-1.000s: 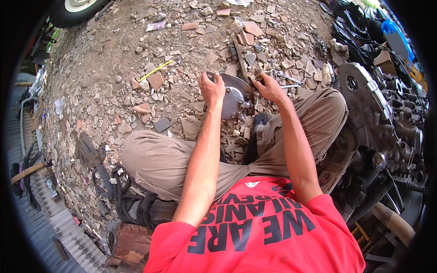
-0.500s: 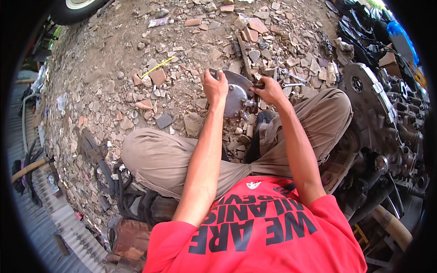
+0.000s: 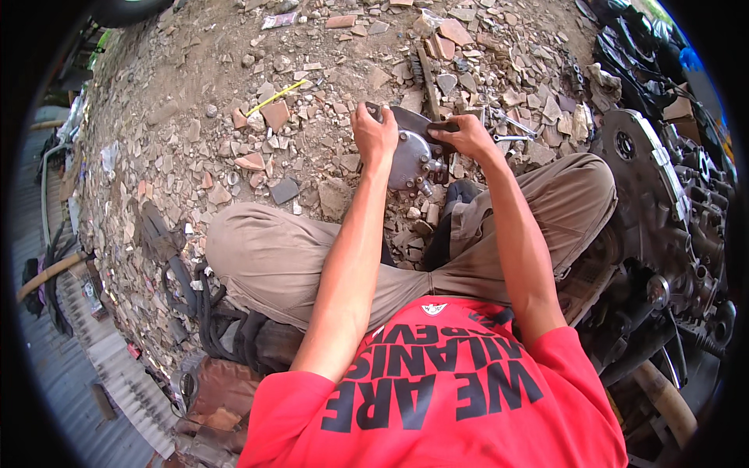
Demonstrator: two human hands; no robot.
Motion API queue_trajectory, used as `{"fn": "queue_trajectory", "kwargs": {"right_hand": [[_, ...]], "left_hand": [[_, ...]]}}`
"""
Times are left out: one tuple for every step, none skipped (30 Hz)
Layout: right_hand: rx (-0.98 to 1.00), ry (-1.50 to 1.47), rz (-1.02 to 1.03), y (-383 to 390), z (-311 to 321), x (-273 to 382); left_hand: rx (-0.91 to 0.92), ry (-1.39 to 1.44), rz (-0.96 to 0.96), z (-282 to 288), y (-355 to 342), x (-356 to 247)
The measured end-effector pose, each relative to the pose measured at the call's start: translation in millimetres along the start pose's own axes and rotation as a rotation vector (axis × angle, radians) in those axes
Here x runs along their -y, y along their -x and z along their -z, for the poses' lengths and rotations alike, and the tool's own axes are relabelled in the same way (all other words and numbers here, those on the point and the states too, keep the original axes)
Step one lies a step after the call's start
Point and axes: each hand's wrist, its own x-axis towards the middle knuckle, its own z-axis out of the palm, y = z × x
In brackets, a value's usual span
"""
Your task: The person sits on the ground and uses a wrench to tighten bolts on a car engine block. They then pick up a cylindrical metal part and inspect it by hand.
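Our left hand (image 3: 374,134) & right hand (image 3: 466,137) grip a round grey metal cover (image 3: 411,160), fingers wrapped on its rim, at 12 o'clock on rubble ground (image 3: 234,117); wrenches (image 3: 507,131) at 1.

Ground (image 3: 195,70) of packed dirt strewn with broken brick and tile shards. Lying directly on it: a yellow strip (image 3: 275,97) at upper left; a reddish brick fragment (image 3: 275,115) just beside it; a dark flat slate piece (image 3: 284,189) near the seated person's knee; two spanners (image 3: 511,129) at upper right; a wooden stick (image 3: 427,82) among the rubble; black rubber belts (image 3: 207,300) at lower left; a grey round metal housing (image 3: 412,160) resting between the legs.
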Motion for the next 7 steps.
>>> {"fn": "queue_trajectory", "kwargs": {"right_hand": [[-0.032, -0.007, 0.014, 2, -6, 5], [-0.064, -0.014, 0.029, 6, -12, 11], [-0.1, -0.021, 0.038, 8, -14, 12], [-0.032, -0.093, 0.085, 4, -12, 2], [0.037, -0.166, 0.133, -1, -9, -12], [0.108, -0.24, 0.173, -4, -8, -27], [0.114, -0.133, 0.242, -6, -8, -32]], "left_hand": [[-0.13, -0.019, -0.074, -8, -3, 11], [-0.142, -0.02, -0.072, -10, -3, 18], [-0.147, -0.018, -0.071, -12, -2, 21], [-0.154, -0.014, -0.077, -11, -3, 18], [-0.083, 0.002, -0.031, -9, -4, 15], [-0.003, 0.016, 0.018, -3, -2, 8], [0.071, 0.029, 0.067, 6, 0, -3]]}}
